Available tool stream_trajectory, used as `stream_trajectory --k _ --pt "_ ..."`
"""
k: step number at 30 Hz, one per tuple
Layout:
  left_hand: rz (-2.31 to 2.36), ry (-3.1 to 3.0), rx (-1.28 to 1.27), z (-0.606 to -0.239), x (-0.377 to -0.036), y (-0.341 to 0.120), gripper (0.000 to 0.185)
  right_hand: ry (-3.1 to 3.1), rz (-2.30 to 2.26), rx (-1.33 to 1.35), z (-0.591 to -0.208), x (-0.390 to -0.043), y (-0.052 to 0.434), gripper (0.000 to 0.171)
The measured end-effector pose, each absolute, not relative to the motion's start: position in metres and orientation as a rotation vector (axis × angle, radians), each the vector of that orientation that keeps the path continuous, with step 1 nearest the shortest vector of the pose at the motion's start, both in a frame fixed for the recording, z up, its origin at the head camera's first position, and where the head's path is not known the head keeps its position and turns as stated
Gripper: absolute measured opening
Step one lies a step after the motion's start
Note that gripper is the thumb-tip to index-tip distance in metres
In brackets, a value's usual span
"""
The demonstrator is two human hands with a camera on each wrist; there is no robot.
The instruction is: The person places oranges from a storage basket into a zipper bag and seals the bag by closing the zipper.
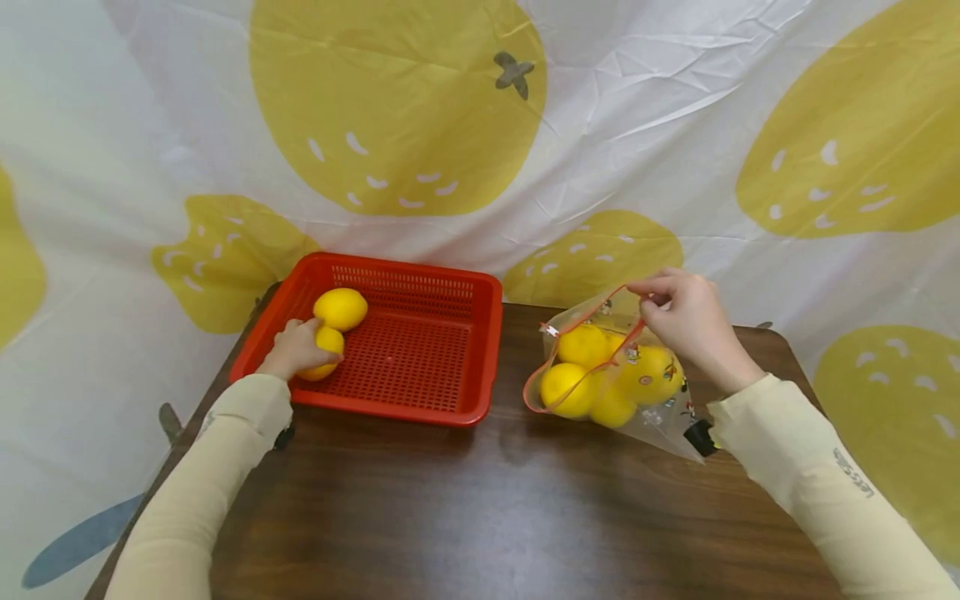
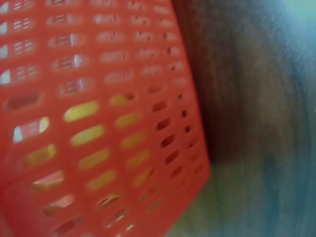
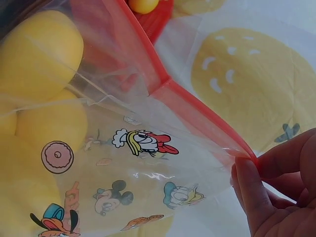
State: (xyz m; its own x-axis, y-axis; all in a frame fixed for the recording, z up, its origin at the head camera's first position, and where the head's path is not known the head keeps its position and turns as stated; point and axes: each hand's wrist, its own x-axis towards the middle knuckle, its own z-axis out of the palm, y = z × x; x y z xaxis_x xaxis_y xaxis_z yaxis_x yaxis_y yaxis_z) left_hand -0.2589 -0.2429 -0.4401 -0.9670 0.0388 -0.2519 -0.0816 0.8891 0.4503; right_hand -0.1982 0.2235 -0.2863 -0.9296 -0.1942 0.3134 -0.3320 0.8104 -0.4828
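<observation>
Fruit-printed cloth (image 1: 660, 100) hangs beyond the brown table (image 1: 465, 517); the left hand (image 1: 292, 348) grips the near lemon (image 1: 331, 339) inside the red basket (image 1: 390, 410), well left of the clear bag (image 1: 660, 427) the right hand (image 1: 686, 321) pinches.

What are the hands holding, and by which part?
Right hand: clear bag, by its red rim. Left hand: nearer lemon in the red basket, exact contact unclear.

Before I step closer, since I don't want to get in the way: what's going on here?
A person's left hand holds one yellow fruit in a red basket; a second fruit lies beside it. Their right hand pinches a clear printed bag by its red edge. The bag's mouth is open, with several more yellow fruits inside.
</observation>
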Motion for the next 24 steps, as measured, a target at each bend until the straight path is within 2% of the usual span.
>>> stream_trajectory --k 9,24 --pt "0.624 2.86 0.01 -0.4474 -0.2575 -0.2371 0.073 -2.727 0.774 0.405 -0.287 -0.1976 0.2239 0.028" --pt "0.621 2.823 -0.033 -0.4471 -0.2557 -0.233 0.072 -2.716 0.767 0.423 -0.2887 -0.1971 0.2245 0.028"
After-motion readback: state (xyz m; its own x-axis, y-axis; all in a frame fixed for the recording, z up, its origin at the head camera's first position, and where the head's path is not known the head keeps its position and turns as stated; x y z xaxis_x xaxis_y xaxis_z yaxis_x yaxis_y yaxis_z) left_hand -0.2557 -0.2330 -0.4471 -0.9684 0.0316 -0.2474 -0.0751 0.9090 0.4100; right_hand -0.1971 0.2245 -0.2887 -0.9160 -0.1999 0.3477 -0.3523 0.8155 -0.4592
